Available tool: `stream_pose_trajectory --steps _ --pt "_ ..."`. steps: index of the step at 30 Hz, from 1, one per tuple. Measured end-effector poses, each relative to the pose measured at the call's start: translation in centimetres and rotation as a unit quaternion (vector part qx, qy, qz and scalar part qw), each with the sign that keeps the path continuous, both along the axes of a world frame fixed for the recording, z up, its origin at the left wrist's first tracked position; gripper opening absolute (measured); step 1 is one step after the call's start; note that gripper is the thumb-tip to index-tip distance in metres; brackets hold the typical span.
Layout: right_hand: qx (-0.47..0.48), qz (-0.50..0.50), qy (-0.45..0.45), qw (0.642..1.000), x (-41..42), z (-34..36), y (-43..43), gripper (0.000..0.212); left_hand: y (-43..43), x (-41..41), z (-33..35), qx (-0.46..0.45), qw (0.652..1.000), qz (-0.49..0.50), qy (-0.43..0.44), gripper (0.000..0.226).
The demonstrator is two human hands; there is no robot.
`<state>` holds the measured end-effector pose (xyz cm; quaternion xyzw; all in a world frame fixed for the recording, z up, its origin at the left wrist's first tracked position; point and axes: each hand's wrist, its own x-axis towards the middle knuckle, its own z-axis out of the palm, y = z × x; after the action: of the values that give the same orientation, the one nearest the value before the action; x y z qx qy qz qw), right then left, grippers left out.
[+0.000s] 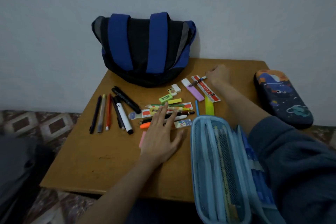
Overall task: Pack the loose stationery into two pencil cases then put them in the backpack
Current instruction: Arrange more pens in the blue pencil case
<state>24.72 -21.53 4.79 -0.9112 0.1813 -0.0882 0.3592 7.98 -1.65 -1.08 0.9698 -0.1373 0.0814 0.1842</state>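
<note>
Loose stationery (171, 108) lies mid-table (109, 160), just beside the open blue pencil case (214, 160) for short transfers. Left hand (161, 138), fingers spread, rests on the pile; right hand (217, 75), curled, apparently pinches a pen (197, 81). Backpack (143, 49) waits behind.

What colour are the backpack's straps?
Blue straps on a black backpack; head view.

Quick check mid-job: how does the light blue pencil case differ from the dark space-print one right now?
The light blue pencil case lies unzipped, mesh pockets showing; the dark pencil case is shut. The light blue one looks soft, the dark one a rounded shell with a space print. The light blue one sits nearest the camera, the dark one far right. Both are outside the backpack.
</note>
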Motion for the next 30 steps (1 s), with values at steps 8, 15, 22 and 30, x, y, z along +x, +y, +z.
stream_pose_trajectory --steps 8,15,22,30 --pt "-0.05 0.052 0.077 0.994 2.2 -1.0 1.2 0.049 0.1 0.1 -0.2 -0.009 1.0 -0.004 0.006 0.072" --pt "0.029 0.004 0.051 0.998 2.5 -2.0 1.0 0.037 0.1 0.1 -0.1 -0.009 1.0 -0.002 0.016 0.077" --pt "0.139 -0.045 -0.062 0.987 0.6 0.0 -0.1 0.018 -0.2 0.1 0.0 0.003 1.0 0.001 0.018 0.079" --pt "0.296 0.087 -0.023 0.951 -4.8 3.0 -0.6 0.066 -0.1 -0.1 0.1 0.015 1.0 0.005 -0.003 0.067"
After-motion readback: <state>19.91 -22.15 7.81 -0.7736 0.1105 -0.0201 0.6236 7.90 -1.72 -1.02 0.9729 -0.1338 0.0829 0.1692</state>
